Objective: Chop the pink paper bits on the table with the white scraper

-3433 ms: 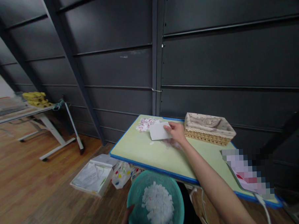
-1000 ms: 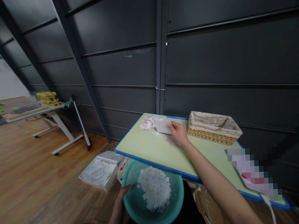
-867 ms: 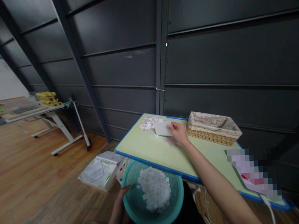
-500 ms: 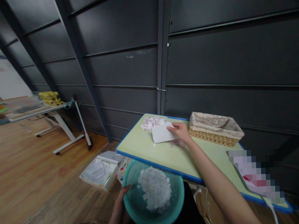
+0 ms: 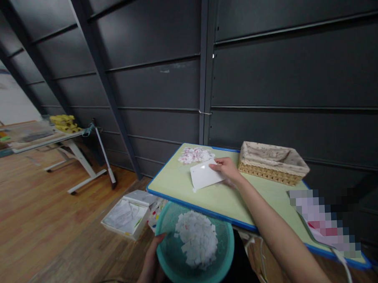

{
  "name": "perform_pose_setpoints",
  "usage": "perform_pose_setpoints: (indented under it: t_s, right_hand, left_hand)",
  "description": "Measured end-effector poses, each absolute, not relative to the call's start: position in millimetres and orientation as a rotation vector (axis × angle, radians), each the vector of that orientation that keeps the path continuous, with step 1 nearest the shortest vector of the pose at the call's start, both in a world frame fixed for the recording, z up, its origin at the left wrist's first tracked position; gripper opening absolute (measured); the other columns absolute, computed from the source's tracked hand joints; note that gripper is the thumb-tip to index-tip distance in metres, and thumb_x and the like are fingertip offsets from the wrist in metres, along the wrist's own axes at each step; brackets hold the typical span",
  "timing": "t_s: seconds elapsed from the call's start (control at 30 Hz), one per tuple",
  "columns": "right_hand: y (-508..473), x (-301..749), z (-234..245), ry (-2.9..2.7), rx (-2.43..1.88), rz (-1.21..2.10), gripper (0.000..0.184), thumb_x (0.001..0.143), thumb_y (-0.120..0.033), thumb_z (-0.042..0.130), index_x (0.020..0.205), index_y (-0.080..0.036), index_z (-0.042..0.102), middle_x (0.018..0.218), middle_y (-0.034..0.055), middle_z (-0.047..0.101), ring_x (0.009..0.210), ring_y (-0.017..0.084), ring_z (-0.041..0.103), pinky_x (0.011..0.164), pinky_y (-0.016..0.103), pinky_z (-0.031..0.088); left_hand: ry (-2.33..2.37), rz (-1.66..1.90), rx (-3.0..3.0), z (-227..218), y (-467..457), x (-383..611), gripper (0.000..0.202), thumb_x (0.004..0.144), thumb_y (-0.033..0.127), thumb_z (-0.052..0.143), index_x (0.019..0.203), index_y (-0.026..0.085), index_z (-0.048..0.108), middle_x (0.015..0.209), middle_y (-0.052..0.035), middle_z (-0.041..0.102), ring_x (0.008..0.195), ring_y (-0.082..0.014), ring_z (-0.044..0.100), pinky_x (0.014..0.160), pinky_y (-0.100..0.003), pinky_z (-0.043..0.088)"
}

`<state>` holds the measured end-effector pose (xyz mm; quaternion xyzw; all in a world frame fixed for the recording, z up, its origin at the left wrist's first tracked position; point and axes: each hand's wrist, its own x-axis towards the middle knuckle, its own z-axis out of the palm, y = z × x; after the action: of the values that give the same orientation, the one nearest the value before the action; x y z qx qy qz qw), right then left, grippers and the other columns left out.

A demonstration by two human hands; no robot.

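My right hand point(image 5: 225, 169) pinches the right end of a flat white card point(image 5: 203, 175), held low and tilted over the pale green tabletop point(image 5: 165, 180). A small white piece lies by the card's lower left corner. Just behind the card is a spread pile of white and reddish paper pieces point(image 5: 192, 154). Below the table's front edge, my left hand point(image 5: 154, 260) grips the left rim of a teal plastic basin point(image 5: 223, 256). A heap of small white paper pieces point(image 5: 196, 241) fills its middle. Most of the left hand's fingers are hidden by the basin.
A wicker basket point(image 5: 268, 175) with a cloth lining stands at the table's back right. Further right lies a blurred-out flat object point(image 5: 324, 227). An open white box point(image 5: 126, 217) sits on the floor at left. A dark panelled wall point(image 5: 161, 88) rises behind the table.
The card has tipped and come slightly left and toward me, and its surface now shines. My right hand has moved a little the same way. My left hand keeps its hold on the basin.
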<state>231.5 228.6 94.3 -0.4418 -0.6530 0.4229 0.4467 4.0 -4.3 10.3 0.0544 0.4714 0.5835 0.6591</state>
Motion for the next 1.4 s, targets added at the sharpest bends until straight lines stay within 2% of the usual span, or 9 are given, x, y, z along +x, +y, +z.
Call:
perform_pose_setpoints:
  t_s: [0.1,0.23,0.37,0.6,0.8,0.97,1.13,1.27,1.4]
  right_hand:
    - [222.0,227.2,95.3,-1.628,-1.037,1.243,0.03,0.059,-0.04,0.072,0.066,-0.012,0.067,0.054,0.0013,0.059,0.046,0.012,0.049,0.041,0.022,0.03]
    - [214.8,219.7,93.3,-1.629,-0.969,1.445,0.033,0.056,-0.042,0.076,0.068,-0.012,0.068,0.058,0.0032,0.064,0.046,0.012,0.053,0.042,0.022,0.035]
    - [215.0,216.8,91.9,-1.569,-0.885,1.535,0.038,0.054,-0.042,0.08,0.074,-0.012,0.07,0.061,0.0037,0.066,0.048,0.013,0.055,0.044,0.022,0.037]
    - [235.1,229.7,94.1,-1.065,-0.94,1.138,0.045,0.052,-0.046,0.08,0.082,-0.015,0.069,0.067,0.0024,0.067,0.054,0.015,0.055,0.047,0.025,0.04]
    - [250.5,244.6,93.0,-1.018,-1.016,0.829,0.047,0.053,-0.051,0.075,0.078,-0.012,0.07,0.068,0.0037,0.067,0.056,0.015,0.054,0.05,0.025,0.038]
    - [258.3,254.5,87.8,-1.101,-1.175,0.43,0.056,0.066,-0.058,0.064,0.091,-0.009,0.072,0.081,0.0112,0.072,0.068,0.022,0.061,0.061,0.03,0.043]
    - [256.0,254.3,81.1,-1.416,-1.366,0.135,0.049,0.082,-0.052,0.049,0.101,-0.013,0.073,0.093,0.015,0.073,0.08,0.027,0.065,0.071,0.034,0.044]
    - [253.3,249.2,77.7,-1.528,-1.411,0.079,0.045,0.086,-0.047,0.046,0.104,-0.016,0.073,0.097,0.0137,0.073,0.085,0.028,0.066,0.072,0.033,0.044]
    - [254.0,246.8,75.4,-1.574,-1.416,0.079,0.042,0.087,-0.045,0.047,0.105,-0.017,0.072,0.099,0.0123,0.073,0.086,0.028,0.067,0.073,0.033,0.045]
  left_hand:
    - [1.059,1.333,0.128,11.7,-4.6,5.1,0.031,0.077,0.022,0.065,0.105,0.009,0.063,0.074,-0.0061,0.079,0.08,-0.0257,0.073,0.087,-0.042,0.053]
    - [1.081,1.336,0.157,8.0,-5.5,3.9,0.011,0.075,0.025,0.067,0.08,0.014,0.066,0.068,-0.0039,0.077,0.07,-0.0227,0.072,0.085,-0.039,0.054]
    - [1.027,1.35,0.165,5.3,-6.4,2.8,0.009,0.075,0.025,0.068,0.075,0.016,0.065,0.063,0.0,0.075,0.061,-0.0178,0.07,0.083,-0.035,0.055]
    - [1.118,1.343,0.153,15.2,-8.4,7.4,0.012,0.075,0.023,0.067,0.083,0.014,0.066,0.068,-0.0036,0.077,0.073,-0.0228,0.073,0.082,-0.038,0.055]
    - [1.114,1.354,0.144,18.4,-8.3,8.9,0.008,0.075,0.021,0.066,0.069,0.016,0.065,0.062,-0.0034,0.075,0.081,-0.0259,0.073,0.085,-0.04,0.053]
    - [1.069,1.351,0.126,10.4,-6.2,6.7,0.007,0.074,0.02,0.066,0.077,0.014,0.066,0.069,-0.0054,0.078,0.089,-0.0269,0.072,0.088,-0.041,0.052]
    - [1.06,1.352,0.144,-2.3,-5.2,3.2,0.016,0.074,0.026,0.069,0.083,0.013,0.067,0.07,-0.0058,0.078,0.094,-0.0283,0.07,0.089,-0.042,0.052]
    - [1.101,1.346,0.143,-8.1,-4.7,2.7,0.034,0.073,0.024,0.069,0.104,0.009,0.065,0.073,-0.0069,0.079,0.095,-0.0291,0.07,0.089,-0.042,0.052]
    - [1.094,1.333,0.116,-10.3,-3.5,2.2,0.062,0.075,0.026,0.068,0.13,0.005,0.049,0.089,-0.0115,0.079,0.097,-0.0298,0.069,0.091,-0.044,0.051]
